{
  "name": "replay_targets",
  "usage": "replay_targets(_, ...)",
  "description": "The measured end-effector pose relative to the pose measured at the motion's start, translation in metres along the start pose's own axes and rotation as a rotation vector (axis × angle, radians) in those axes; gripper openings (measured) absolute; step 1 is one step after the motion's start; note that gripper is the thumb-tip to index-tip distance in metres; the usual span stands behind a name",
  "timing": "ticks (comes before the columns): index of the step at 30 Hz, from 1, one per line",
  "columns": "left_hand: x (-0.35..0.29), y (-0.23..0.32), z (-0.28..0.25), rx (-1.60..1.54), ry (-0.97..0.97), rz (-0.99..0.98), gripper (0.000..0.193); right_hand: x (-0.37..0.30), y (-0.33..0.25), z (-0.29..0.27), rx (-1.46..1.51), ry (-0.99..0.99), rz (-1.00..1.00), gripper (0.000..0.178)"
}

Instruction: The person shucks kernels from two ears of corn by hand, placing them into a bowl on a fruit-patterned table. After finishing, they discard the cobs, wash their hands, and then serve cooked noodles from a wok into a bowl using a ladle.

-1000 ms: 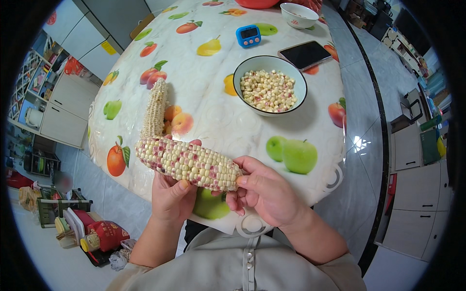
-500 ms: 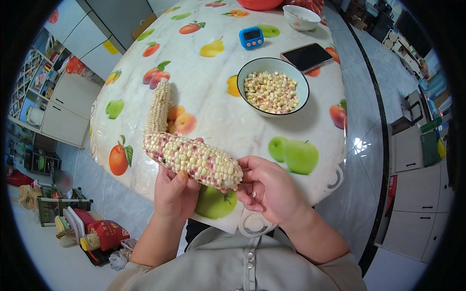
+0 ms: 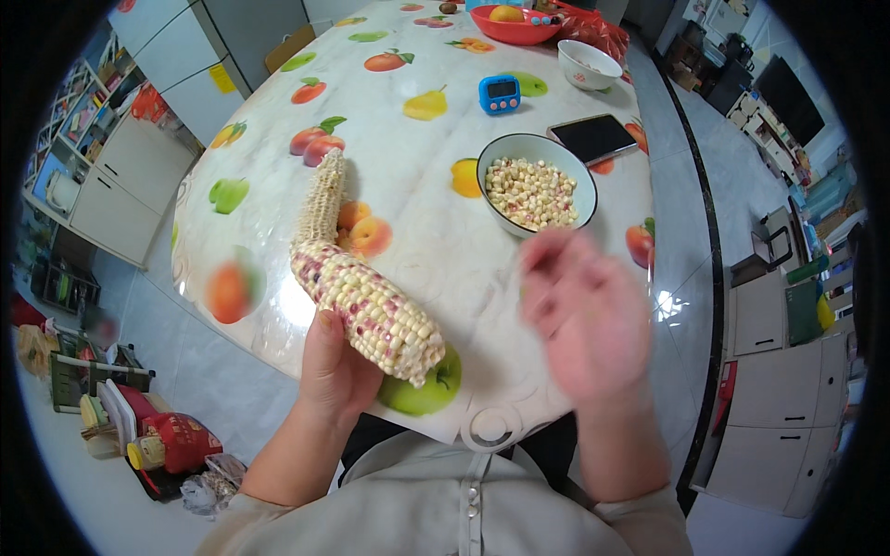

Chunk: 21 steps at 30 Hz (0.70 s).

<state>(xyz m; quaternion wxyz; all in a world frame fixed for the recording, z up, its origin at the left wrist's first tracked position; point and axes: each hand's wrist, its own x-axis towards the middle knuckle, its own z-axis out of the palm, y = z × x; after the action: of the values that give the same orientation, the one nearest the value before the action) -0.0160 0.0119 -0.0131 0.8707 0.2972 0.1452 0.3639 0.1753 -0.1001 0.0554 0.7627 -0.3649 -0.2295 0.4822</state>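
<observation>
An ear of corn (image 3: 371, 310) with cream and purple kernels is gripped near its middle by my left hand (image 3: 336, 366), thumb on its near side. Its blunt end tilts toward me and to the right. Beyond its far end lies a stripped corncob (image 3: 321, 199) on the table. Motion smears my right hand (image 3: 589, 315), raised over the table just in front of the bowl; whether its fingers hold anything is not clear. The pale bowl (image 3: 591, 206) with a dark rim contains many loose corn kernels (image 3: 530, 192).
A smartphone (image 3: 593, 139) lies behind the bowl, with a blue digital timer (image 3: 500, 94) to its left. Farther back stand a white bowl (image 3: 590, 67) and a red basin (image 3: 519, 28) with a yellow fruit. The tablecloth (image 3: 269, 185) has fruit prints.
My right hand has left the ear's blunt end and moved right and forward toward the kernel bowl. The ear stays in my left hand, its blunt end now tilted more toward me.
</observation>
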Motion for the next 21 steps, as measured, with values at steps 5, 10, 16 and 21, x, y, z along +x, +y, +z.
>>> replay_targets(5,0.005,-0.003,-0.005,0.084,-0.023,-0.034,0.069,0.056,-0.036,-0.003,-1.001,-0.046,-0.646,0.028)
replay_targets(10,0.012,0.001,0.011,0.121,-0.039,-0.034,0.066,0.074,-0.025,-0.019,-1.592,0.047,-0.89,0.02)
replay_targets(16,0.011,-0.005,0.011,0.176,0.069,0.024,0.06,0.032,0.003,0.002,-1.204,0.033,-0.595,0.009)
replay_targets(21,0.009,-0.003,0.015,0.073,0.029,0.007,0.059,-0.016,0.039,-0.011,-0.898,-0.097,-0.098,0.01)
